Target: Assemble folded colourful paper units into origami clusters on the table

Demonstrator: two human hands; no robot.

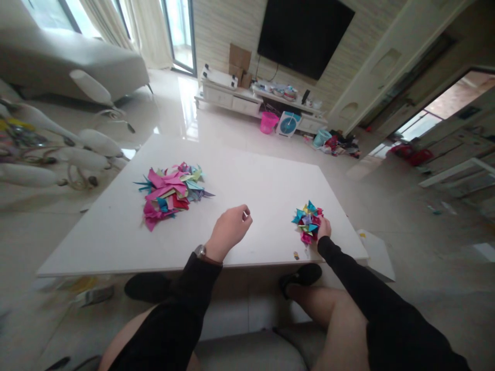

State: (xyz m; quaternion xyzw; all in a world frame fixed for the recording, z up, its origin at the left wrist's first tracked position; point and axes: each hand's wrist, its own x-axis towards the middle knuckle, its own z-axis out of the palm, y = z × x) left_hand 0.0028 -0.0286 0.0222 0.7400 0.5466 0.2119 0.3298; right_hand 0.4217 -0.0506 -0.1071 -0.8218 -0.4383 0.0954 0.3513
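My left hand (231,230), with a watch at the wrist, is over the middle of the white table (255,190). Its fingers are curled in, thumb near the fingertips, and nothing shows between them. On the right, my right hand (324,226) touches the right edge of a small pile of folded coloured paper (307,220) in blue, pink, yellow and purple. Its fingertips are partly hidden, so whether a piece is gripped is unclear. A larger pile of folded paper (170,190), mostly pink with green, red and blue, lies to the left.
A tiny brownish piece (296,255) lies near the table's front edge. White chair-like shapes (88,149) stand at the left. Beyond the table are a pink bin (268,122), a blue-and-white fan (288,123) and a low cabinet (232,98).
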